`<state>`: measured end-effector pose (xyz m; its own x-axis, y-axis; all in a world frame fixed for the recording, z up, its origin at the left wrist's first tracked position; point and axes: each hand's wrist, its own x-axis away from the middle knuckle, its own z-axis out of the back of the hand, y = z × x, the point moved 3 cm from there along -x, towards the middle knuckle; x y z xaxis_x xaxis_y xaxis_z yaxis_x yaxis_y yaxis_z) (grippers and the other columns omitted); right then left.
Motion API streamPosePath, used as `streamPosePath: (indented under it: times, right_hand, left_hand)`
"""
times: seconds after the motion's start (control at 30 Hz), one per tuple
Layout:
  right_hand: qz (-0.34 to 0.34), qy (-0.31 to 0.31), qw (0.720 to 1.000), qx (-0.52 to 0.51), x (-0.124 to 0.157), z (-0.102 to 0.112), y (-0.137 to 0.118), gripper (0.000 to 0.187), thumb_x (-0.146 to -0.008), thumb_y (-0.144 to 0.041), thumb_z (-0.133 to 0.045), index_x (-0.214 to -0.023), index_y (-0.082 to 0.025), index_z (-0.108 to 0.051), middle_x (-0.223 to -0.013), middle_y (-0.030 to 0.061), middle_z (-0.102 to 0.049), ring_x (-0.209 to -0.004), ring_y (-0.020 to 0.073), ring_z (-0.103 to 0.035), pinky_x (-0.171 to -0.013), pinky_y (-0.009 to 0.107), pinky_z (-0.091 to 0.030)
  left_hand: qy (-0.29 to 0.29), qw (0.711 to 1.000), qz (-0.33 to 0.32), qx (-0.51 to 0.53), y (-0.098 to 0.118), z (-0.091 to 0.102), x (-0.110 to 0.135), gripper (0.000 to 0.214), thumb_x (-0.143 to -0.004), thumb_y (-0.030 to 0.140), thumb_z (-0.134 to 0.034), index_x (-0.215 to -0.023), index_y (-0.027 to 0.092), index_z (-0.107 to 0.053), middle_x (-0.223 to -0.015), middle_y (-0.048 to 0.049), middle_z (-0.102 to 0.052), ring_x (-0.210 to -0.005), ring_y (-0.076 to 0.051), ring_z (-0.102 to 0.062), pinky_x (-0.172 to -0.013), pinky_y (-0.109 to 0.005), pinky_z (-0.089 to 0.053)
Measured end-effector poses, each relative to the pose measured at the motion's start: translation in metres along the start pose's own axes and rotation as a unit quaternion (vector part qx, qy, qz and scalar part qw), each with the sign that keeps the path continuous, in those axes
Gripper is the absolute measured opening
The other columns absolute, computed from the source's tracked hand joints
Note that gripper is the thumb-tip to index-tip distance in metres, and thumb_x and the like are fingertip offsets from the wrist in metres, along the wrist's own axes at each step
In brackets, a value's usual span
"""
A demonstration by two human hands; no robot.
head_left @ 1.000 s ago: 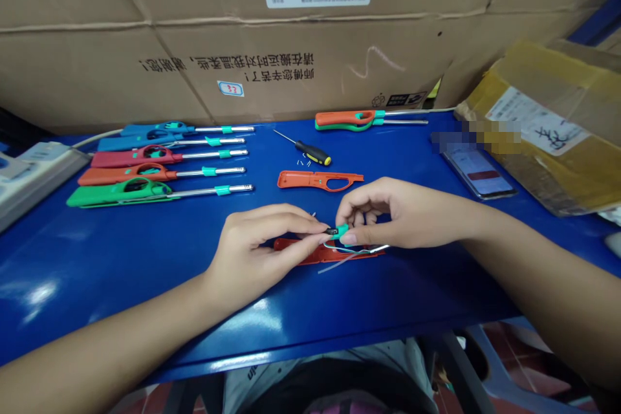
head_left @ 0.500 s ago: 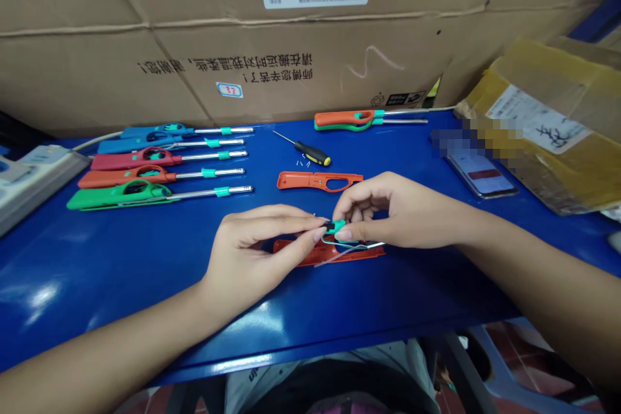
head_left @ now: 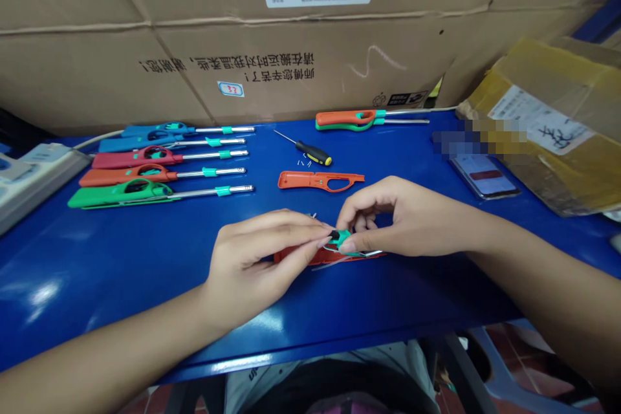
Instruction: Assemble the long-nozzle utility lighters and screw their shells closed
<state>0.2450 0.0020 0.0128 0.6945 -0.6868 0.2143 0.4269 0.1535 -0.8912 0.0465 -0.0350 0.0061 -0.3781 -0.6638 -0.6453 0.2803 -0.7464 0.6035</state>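
Five lighters (head_left: 133, 157) lie in a row on the left of the blue table (head_left: 136, 259), head view, their metal barrels pointing right; the front one is green. At centre, the left hand (head_left: 257, 259) pinches a black part (head_left: 334, 237) between thumb and fingertips. Opposite it, the right hand (head_left: 402, 217) pinches a green part (head_left: 343, 237) between thumb and forefinger, its other fingers curled. The two parts touch, just above an orange shell (head_left: 322, 257) that lies on the table, partly hidden by the hands. A second shell (head_left: 301, 181), also orange, lies beyond them, hollow side up. Behind it are several screws (head_left: 305, 162) and a screwdriver (head_left: 315, 154), its tip to the upper left. Two more lighters (head_left: 342, 119) lie side by side near the upright carton (head_left: 194, 32). At right, a phone (head_left: 485, 178) lies beside a taped box (head_left: 528, 171); at left stands a power strip (head_left: 36, 181).
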Motion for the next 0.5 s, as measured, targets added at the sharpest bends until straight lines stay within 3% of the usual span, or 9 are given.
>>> streamPosePath:
  times: [0.13, 0.3, 0.5]
  right_hand:
    - [-0.039, -0.004, 0.999, -0.011, -0.002, 0.0, 0.004, 0.02, -0.087, -0.038, -0.069, -0.091, -0.019, -0.076, -0.068, -0.0009, -0.068, -0.06, 0.0108, -0.059, -0.055, 0.022, -0.047]
    - [-0.104, -0.016, 0.994, -0.011, -0.005, 0.0, 0.012, 0.024, -0.088, -0.04, -0.066, -0.085, -0.019, -0.076, -0.062, 0.0002, -0.065, -0.057, 0.0113, -0.058, -0.052, 0.022, -0.044]
    - [-0.141, -0.023, 0.99, -0.016, -0.006, -0.001, 0.015, 0.027, -0.087, -0.043, -0.068, -0.082, -0.017, -0.074, -0.059, 0.0012, -0.065, -0.055, 0.0108, -0.056, -0.053, 0.023, -0.043]
  left_hand:
    - [-0.009, 1.0, 0.023, -0.017, -0.006, -0.001, 0.002, 0.014, -0.082, 0.004, -0.077, -0.093, 0.012, -0.08, -0.092, -0.0046, -0.081, -0.084, -0.01, -0.076, -0.083, -0.013, -0.059]
    - [-0.083, 0.994, 0.067, -0.009, -0.019, -0.005, 0.004, 0.015, -0.087, 0.011, -0.073, -0.098, 0.015, -0.081, -0.094, -0.0038, -0.08, -0.085, -0.011, -0.075, -0.082, -0.014, -0.059]
    - [-0.151, 0.986, 0.072, -0.002, -0.02, -0.005, 0.003, 0.017, -0.091, 0.011, -0.068, -0.102, 0.015, -0.081, -0.091, -0.0043, -0.075, -0.078, -0.011, -0.072, -0.071, -0.018, -0.057]
